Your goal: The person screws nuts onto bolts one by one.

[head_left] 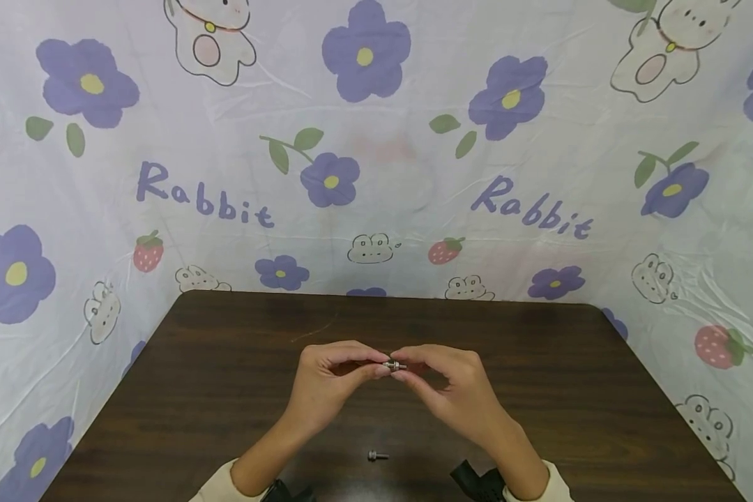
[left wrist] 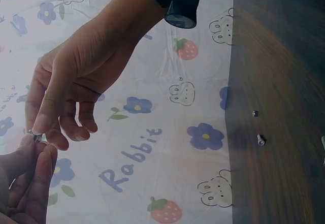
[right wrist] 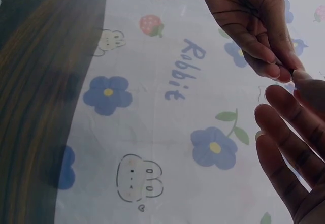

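Observation:
A small metal bolt [head_left: 394,365] with what looks like a nut or washer on its shank is held between both hands above the table. My left hand [head_left: 334,382] pinches its left end between thumb and fingertips. The thumb and index finger of my right hand [head_left: 458,387] close about its other end, seen also at the small metal piece [left wrist: 37,137] in the left wrist view. In the right wrist view, fingers hide the bolt, and the right hand's other fingers [right wrist: 289,153] are spread loosely. Another bolt [head_left: 378,456] lies on the table below the hands.
The dark wooden table [head_left: 226,418] is backed by a patterned cloth [head_left: 401,188] on its far side and sides. In the left wrist view, a small nut-like piece [left wrist: 255,114] lies near a bolt [left wrist: 261,140]. A black wrist camera [left wrist: 182,8] sits on the right wrist.

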The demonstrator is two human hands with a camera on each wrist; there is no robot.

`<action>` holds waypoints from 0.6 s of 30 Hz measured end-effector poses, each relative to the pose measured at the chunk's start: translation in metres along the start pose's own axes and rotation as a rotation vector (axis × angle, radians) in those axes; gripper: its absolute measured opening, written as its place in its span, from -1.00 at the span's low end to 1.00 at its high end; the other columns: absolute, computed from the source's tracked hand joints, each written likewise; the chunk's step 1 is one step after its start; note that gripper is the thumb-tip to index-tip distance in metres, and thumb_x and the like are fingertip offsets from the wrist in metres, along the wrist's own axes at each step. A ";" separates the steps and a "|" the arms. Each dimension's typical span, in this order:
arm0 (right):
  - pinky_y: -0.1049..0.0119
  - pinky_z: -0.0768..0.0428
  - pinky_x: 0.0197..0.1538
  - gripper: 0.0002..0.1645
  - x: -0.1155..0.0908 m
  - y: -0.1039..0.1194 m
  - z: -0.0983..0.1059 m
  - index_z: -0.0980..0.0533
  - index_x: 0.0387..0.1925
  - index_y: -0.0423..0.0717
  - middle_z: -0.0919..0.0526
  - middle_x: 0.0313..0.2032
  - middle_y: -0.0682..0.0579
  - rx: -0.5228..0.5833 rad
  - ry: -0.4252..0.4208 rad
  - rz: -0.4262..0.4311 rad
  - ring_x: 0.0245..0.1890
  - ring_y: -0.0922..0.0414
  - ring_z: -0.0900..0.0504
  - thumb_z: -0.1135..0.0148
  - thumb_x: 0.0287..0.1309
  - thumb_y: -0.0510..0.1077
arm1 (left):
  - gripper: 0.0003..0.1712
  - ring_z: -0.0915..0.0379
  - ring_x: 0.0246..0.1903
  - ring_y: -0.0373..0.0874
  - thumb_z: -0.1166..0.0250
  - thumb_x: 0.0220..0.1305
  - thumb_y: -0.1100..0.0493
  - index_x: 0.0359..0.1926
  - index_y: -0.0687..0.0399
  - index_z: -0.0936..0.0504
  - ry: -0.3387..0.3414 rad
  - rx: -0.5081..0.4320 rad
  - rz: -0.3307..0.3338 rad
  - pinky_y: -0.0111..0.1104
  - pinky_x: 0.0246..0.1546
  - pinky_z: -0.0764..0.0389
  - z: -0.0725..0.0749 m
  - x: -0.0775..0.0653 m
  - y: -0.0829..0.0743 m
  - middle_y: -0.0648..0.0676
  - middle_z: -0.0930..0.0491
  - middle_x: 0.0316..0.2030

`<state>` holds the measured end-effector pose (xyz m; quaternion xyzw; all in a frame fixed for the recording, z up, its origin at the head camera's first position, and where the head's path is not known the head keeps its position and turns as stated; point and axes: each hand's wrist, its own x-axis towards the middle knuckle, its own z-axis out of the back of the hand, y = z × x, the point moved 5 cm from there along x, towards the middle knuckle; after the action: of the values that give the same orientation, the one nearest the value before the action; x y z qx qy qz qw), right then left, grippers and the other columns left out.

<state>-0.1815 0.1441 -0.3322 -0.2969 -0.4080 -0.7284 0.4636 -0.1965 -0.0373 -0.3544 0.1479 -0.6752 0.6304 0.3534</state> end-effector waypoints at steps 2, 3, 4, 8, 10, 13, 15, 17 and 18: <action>0.37 -0.72 -0.23 -0.81 0.000 0.001 0.000 -0.69 -0.11 -0.22 -0.79 -0.24 -0.07 -0.008 0.001 0.008 -0.29 0.09 -0.79 -0.38 0.28 -0.21 | -0.88 -0.74 -0.32 -0.02 -0.42 0.21 0.44 -0.21 0.30 -0.78 0.000 -0.002 0.007 -0.15 -0.30 -0.76 0.000 -0.001 0.001 0.17 -0.76 -0.29; 0.36 -0.73 -0.23 -0.81 0.000 0.001 -0.001 -0.69 -0.12 -0.22 -0.79 -0.24 -0.07 -0.012 0.002 0.010 -0.29 0.09 -0.79 -0.38 0.29 -0.21 | -0.87 -0.74 -0.32 -0.02 -0.42 0.21 0.44 -0.21 0.29 -0.78 0.000 -0.002 0.010 -0.15 -0.30 -0.76 0.000 -0.001 0.001 0.16 -0.76 -0.29; 0.34 -0.73 -0.23 -0.82 0.000 0.001 -0.001 -0.70 -0.13 -0.22 -0.79 -0.24 -0.06 -0.013 0.002 0.010 -0.28 0.09 -0.79 -0.38 0.29 -0.20 | -0.87 -0.74 -0.32 -0.02 -0.42 0.21 0.43 -0.21 0.29 -0.79 0.000 0.000 0.012 -0.15 -0.30 -0.76 0.000 -0.001 0.001 0.16 -0.76 -0.29; 0.34 -0.73 -0.22 -0.83 0.000 0.001 -0.002 -0.70 -0.15 -0.20 -0.79 -0.26 -0.04 -0.009 0.005 0.010 -0.28 0.09 -0.79 -0.34 0.33 -0.18 | -0.87 -0.74 -0.32 -0.03 -0.42 0.21 0.42 -0.20 0.27 -0.79 0.000 0.010 0.011 -0.16 -0.31 -0.76 0.000 -0.002 0.000 0.15 -0.77 -0.29; 0.35 -0.73 -0.21 -0.84 0.000 0.001 -0.002 -0.70 -0.16 -0.19 -0.79 -0.26 -0.03 -0.006 0.007 0.007 -0.28 0.10 -0.78 -0.33 0.34 -0.17 | -0.87 -0.74 -0.32 -0.03 -0.42 0.21 0.42 -0.20 0.28 -0.79 0.001 0.010 0.010 -0.16 -0.31 -0.76 0.000 -0.002 0.000 0.15 -0.77 -0.28; 0.38 -0.72 -0.19 -0.88 0.000 0.001 -0.002 -0.71 -0.18 -0.16 -0.79 -0.27 -0.01 -0.004 0.010 -0.001 -0.28 0.12 -0.78 -0.35 0.33 -0.20 | -0.87 -0.74 -0.32 -0.03 -0.42 0.21 0.43 -0.20 0.28 -0.79 0.002 0.005 0.008 -0.15 -0.30 -0.76 0.000 -0.002 0.000 0.15 -0.77 -0.28; 0.37 -0.72 -0.17 -0.91 0.000 0.000 -0.002 -0.72 -0.20 -0.14 -0.79 -0.28 0.01 -0.002 0.008 -0.005 -0.28 0.14 -0.78 -0.36 0.30 -0.24 | -0.86 -0.74 -0.32 -0.02 -0.42 0.21 0.43 -0.20 0.29 -0.79 0.004 0.003 0.008 -0.15 -0.30 -0.76 -0.001 -0.002 0.000 0.15 -0.77 -0.29; 0.37 -0.72 -0.16 -0.92 0.000 0.000 -0.002 -0.72 -0.21 -0.12 -0.78 -0.29 0.03 -0.002 0.005 -0.005 -0.28 0.16 -0.77 -0.37 0.28 -0.27 | -0.87 -0.74 -0.32 -0.03 -0.43 0.20 0.42 -0.20 0.27 -0.79 0.003 0.010 0.011 -0.15 -0.30 -0.76 -0.001 -0.002 0.000 0.14 -0.77 -0.29; 0.37 -0.72 -0.16 -0.92 -0.001 0.000 -0.002 -0.73 -0.22 -0.11 -0.78 -0.29 0.05 -0.003 0.002 -0.004 -0.28 0.17 -0.77 -0.37 0.27 -0.28 | -0.87 -0.74 -0.32 -0.03 -0.43 0.20 0.42 -0.20 0.27 -0.79 0.003 0.014 0.013 -0.16 -0.31 -0.76 -0.001 -0.002 0.000 0.13 -0.77 -0.29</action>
<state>-0.1816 0.1427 -0.3337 -0.2961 -0.4071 -0.7300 0.4622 -0.1949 -0.0368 -0.3554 0.1450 -0.6711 0.6377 0.3493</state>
